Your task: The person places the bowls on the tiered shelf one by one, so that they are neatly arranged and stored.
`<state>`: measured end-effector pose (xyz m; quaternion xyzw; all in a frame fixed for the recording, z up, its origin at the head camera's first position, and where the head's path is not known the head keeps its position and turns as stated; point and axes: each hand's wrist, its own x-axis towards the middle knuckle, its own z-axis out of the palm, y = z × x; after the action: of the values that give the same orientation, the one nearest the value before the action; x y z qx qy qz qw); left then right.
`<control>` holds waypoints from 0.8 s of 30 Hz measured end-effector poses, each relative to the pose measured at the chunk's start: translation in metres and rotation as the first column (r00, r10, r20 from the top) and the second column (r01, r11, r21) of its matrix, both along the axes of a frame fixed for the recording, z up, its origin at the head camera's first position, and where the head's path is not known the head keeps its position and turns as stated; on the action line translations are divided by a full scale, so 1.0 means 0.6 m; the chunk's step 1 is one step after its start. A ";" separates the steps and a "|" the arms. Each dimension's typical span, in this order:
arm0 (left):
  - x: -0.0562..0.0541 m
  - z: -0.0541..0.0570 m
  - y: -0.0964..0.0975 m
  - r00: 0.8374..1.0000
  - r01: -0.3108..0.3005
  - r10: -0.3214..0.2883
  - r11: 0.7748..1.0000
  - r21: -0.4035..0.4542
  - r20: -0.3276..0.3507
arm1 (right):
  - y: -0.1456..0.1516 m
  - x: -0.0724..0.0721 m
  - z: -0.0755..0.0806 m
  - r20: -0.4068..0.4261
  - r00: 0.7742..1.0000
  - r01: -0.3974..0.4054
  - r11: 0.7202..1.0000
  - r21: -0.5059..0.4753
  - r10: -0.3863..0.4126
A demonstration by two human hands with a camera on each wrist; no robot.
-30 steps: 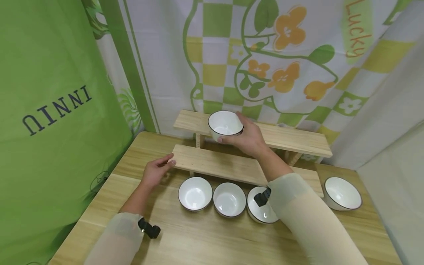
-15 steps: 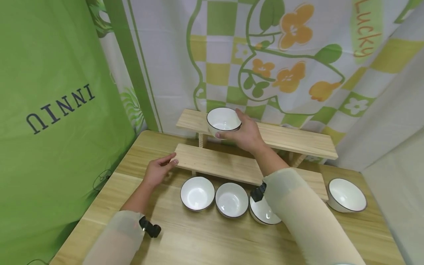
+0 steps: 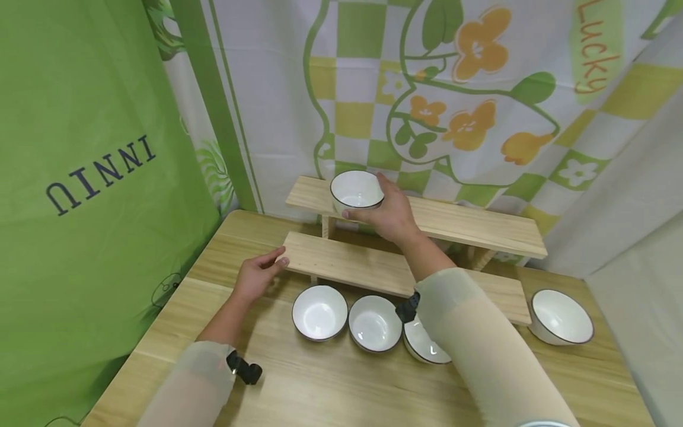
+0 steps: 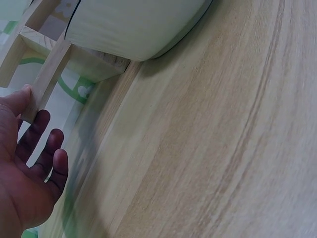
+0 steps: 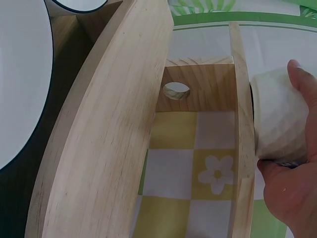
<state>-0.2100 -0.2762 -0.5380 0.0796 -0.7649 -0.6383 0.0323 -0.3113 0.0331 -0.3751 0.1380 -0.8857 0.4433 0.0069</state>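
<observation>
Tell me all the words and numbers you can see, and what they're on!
"Lucky", in orange, sideways on the flower-patterned cloth.
"INNIU", in dark letters, upside down on the green cloth.
Any marks on the black wrist cameras are too small to read.
No numbers, and nothing readable on the white bowls.

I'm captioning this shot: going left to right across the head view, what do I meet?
Green cloth, left hand, first bowl of the front row, middle bowl, third bowl partly behind the right sleeve, lone bowl.
</observation>
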 end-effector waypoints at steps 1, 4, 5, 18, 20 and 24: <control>0.001 0.001 0.001 1.000 -0.001 0.001 1.000 -0.001 -0.001 | 0.000 0.000 0.000 0.001 1.000 0.002 1.000 0.002 -0.002; 0.003 0.002 0.003 1.000 -0.008 0.008 1.000 -0.007 0.001 | -0.002 0.000 -0.001 -0.001 1.000 0.004 1.000 0.004 -0.004; 0.003 0.002 0.003 1.000 -0.008 0.008 1.000 -0.007 0.002 | -0.003 0.001 -0.002 -0.002 1.000 0.005 1.000 0.004 -0.005; 0.002 -0.002 0.005 1.000 -0.028 0.028 1.000 -0.013 -0.011 | -0.008 0.000 0.001 -0.021 1.000 0.009 0.999 0.037 -0.008; 0.001 -0.004 0.004 1.000 -0.029 0.029 1.000 -0.011 -0.009 | -0.009 -0.001 0.001 -0.021 1.000 0.007 0.999 0.037 -0.006; 0.001 -0.008 0.002 0.999 -0.035 0.035 0.999 -0.002 -0.016 | -0.014 -0.006 -0.002 -0.036 0.999 0.002 1.000 0.026 -0.001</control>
<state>-0.2093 -0.2747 -0.5426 0.0876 -0.7640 -0.6373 0.0497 -0.3149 0.0247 -0.3765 0.1453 -0.8912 0.4291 0.0211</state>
